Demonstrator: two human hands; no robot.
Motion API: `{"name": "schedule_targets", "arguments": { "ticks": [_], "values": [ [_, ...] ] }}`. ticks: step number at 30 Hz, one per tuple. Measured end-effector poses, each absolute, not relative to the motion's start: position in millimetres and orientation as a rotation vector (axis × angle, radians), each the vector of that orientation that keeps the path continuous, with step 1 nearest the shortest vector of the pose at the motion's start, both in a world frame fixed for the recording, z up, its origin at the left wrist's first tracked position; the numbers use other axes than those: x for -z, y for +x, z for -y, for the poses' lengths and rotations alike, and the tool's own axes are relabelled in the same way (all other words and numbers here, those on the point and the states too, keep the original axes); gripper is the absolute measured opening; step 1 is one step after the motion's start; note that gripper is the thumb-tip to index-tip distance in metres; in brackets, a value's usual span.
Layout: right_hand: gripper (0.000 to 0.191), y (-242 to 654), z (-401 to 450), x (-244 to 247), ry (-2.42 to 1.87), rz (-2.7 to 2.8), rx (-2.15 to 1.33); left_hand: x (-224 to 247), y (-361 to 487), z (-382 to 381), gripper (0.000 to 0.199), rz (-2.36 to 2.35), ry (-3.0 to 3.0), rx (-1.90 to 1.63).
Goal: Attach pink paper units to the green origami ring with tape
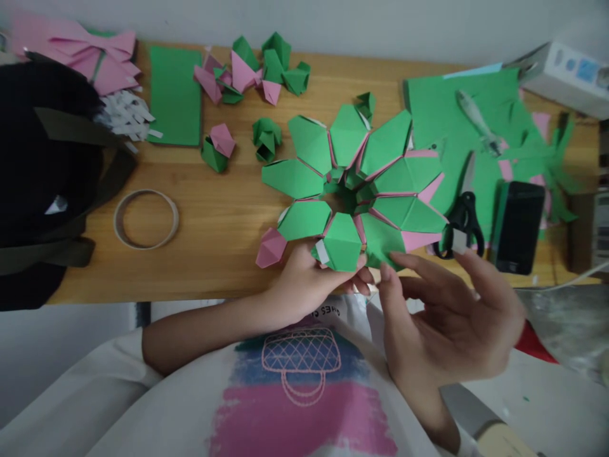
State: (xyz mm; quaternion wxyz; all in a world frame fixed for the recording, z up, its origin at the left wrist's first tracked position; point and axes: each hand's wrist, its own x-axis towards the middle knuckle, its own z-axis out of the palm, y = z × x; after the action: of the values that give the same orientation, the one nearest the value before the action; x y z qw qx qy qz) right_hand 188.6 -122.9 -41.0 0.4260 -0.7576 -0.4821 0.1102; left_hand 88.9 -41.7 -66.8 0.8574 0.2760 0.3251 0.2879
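Note:
A ring-shaped folded paper flower [304,155], green on top with pink layers between its petals, is held over the table's front edge. My left hand [309,282] is closed on its near side, some fingers hidden beneath the petals. At the near right petal, the thumb and forefinger of my right hand [451,324] pinch the edge. A small white piece [459,241], perhaps tape, sticks to another fingertip of that hand. Another white strip [322,251] sits on the petal by my left hand. Under the left petals lies a folded pink piece [271,247].
Folded green and pink pieces [273,66] lie at the back, beside a green paper stack [176,95]. A tape ring [146,219] and black bag [42,171] are left. Scissors [464,219], a phone [517,225], a craft knife [478,120] and green sheets [438,114] lie right.

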Motion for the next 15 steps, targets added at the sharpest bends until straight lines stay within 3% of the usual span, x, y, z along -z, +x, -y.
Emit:
{"name": "schedule_targets", "arguments": {
  "ticks": [10, 15],
  "values": [
    [0.067, 190, 105, 21, -2.050, 1.134, -0.291, 63, 90, 40, 0.024, -0.805, 0.716, -0.658],
    [0.068, 197, 102, 20, -1.968, 1.074, -0.464, 64, 90, 39, 0.021, -0.752, 0.634, -0.653]
  ]
}}
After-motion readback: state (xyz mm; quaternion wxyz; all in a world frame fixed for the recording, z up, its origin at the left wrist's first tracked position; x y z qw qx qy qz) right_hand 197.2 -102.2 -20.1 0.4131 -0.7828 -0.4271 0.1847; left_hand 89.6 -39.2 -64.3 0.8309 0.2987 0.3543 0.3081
